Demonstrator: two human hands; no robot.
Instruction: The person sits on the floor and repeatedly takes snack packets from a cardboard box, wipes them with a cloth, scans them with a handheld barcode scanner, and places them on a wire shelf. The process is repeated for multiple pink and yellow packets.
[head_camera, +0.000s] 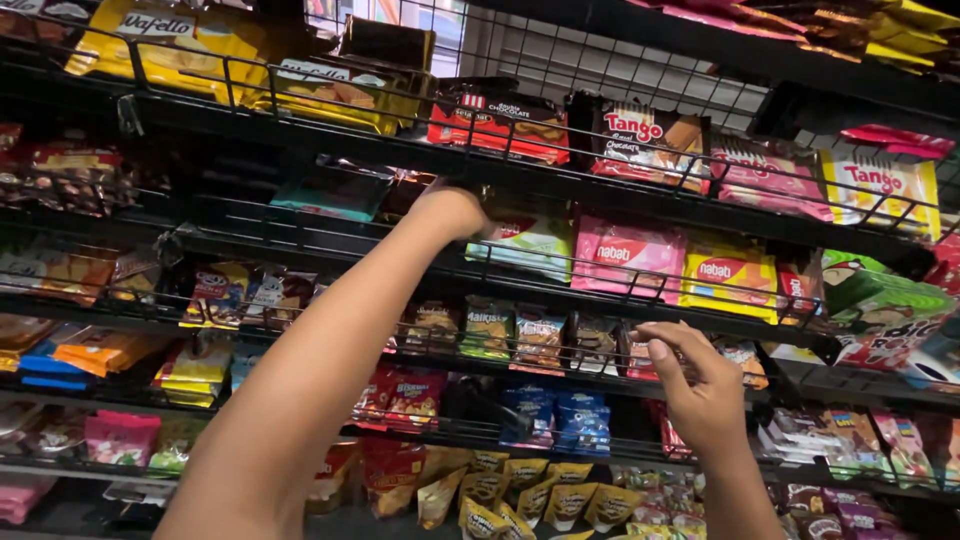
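My left arm stretches up across the racks, and my left hand is tucked under the second shelf beside a green-and-white wafer packet. Its fingers are hidden behind the shelf edge, so I cannot tell whether it holds anything. Lower down, my right hand is at the wire rail of the third shelf. Its fingers are bent and their tips touch the rail next to a small red-and-brown packet. Nothing shows inside that hand.
Black wire shelves run the full width, packed with snacks: yellow boxes top left, pink and yellow wafer packs on the right, blue biscuit packs, and yellow pouches at the bottom.
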